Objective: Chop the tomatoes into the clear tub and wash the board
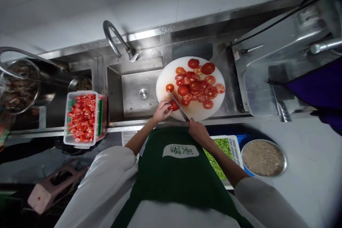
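A round white cutting board (164, 78) lies over the right side of the sink, with many tomato halves and slices (195, 86) heaped on it. At its near left edge my left hand (162, 111) has its fingers closed on a piece of tomato (174, 105). My right hand (198, 131) grips the handle of a kitchen knife (179, 107). The blade points up and left across the board and lies right beside the tomato in my left hand. A small tomato piece (169, 87) sits near the blade's tip.
Left of the sink basin (133, 96) stands a clear tub of chopped tomato (81, 117). A curved faucet (114, 39) rises behind the basin. Below the counter at right are a white basket of chopped greens (233, 149) and a round metal pan (263, 158). Purple cloth (317, 89) shows far right.
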Tool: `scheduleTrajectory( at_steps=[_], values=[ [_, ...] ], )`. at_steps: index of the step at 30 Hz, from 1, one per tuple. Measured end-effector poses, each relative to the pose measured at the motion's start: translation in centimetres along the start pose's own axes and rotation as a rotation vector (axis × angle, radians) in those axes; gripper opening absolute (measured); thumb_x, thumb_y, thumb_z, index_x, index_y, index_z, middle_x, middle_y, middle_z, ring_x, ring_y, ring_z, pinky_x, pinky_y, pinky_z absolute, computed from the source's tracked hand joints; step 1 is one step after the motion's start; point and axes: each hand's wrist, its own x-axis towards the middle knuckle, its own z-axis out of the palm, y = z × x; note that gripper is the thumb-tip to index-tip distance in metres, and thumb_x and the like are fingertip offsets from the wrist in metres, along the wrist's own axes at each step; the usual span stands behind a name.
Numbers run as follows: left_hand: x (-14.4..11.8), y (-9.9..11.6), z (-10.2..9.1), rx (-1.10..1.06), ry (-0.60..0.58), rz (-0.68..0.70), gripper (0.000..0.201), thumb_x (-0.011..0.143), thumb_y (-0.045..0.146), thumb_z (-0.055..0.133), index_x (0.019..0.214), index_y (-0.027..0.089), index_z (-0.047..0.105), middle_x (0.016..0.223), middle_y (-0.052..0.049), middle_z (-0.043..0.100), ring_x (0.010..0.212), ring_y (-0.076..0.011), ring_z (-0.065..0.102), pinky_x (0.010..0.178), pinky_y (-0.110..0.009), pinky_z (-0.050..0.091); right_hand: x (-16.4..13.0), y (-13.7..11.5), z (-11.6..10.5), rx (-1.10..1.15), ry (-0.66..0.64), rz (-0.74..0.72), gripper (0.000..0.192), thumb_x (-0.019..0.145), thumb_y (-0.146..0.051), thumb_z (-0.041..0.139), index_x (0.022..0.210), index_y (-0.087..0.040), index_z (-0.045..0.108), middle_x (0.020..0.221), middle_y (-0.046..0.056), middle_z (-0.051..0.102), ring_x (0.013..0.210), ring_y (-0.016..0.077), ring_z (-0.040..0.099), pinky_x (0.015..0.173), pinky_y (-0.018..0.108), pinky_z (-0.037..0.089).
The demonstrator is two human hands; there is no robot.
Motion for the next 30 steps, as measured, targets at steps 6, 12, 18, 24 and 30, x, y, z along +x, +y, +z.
scheduleTrajectory(
  at_steps=[6,12,18,24,30],
  values=[
    [-0.1,0.3,0.2,-0.011,0.005,0.034,0.012,0.102,0.024,0.063,0.11,0.021,0.072,0.116,-0.012,0.066,0.113,-0.0242,0.064,0.103,-0.044,0.059,-3.8,0.5,-0.3,-0.039,-0.005,0.002,0.038,0.116,-0.028,0.024,0.126,-0.012,0.057,0.098,0.019,0.078,0.099,0.031,0.08,0.08,0.034,0.051],
    [0.3,0.6,0.2,0.025,-0.032,0.001,0.014,0.102,0.022,0.061,0.109,0.021,0.073,0.114,-0.012,0.067,0.112,-0.0241,0.064,0.102,-0.044,0.06,-3.1,-0.8,-0.4,-0.019,-0.052,0.015,0.038,0.115,-0.028,0.025,0.128,-0.014,0.058,0.101,0.019,0.078,0.103,0.0306,0.079,0.084,0.034,0.052],
    [-0.5,-0.1,0.5,0.02,0.014,-0.025,0.013,0.102,0.027,0.063,0.108,0.021,0.072,0.116,-0.013,0.068,0.115,-0.0246,0.066,0.104,-0.045,0.06,0.5,-2.1,-0.2,0.02,-0.038,-0.034,0.036,0.114,-0.024,0.029,0.13,-0.01,0.058,0.106,0.021,0.077,0.108,0.0304,0.078,0.086,0.033,0.051],
    [0.3,0.1,0.8,0.027,0.172,-0.116,0.035,0.102,0.04,0.065,0.127,0.017,0.067,0.136,-0.019,0.06,0.134,-0.03,0.06,0.116,-0.051,0.054,-1.5,2.3,-0.3,0.239,0.144,0.029,0.03,0.111,-0.032,0.04,0.116,-0.013,0.063,0.093,0.017,0.078,0.093,0.0283,0.078,0.079,0.031,0.049],
    [4.0,0.2,1.2,0.024,-0.133,0.086,0.053,0.096,0.051,0.074,0.139,0.021,0.069,0.152,-0.017,0.057,0.149,-0.0347,0.048,0.128,-0.057,0.041,-4.4,9.0,4.3,0.968,0.191,0.139,0.044,0.095,-0.068,0.052,0.081,-0.026,0.051,0.054,-0.001,0.058,0.045,0.0188,0.058,0.047,0.028,0.043]
  ],
)
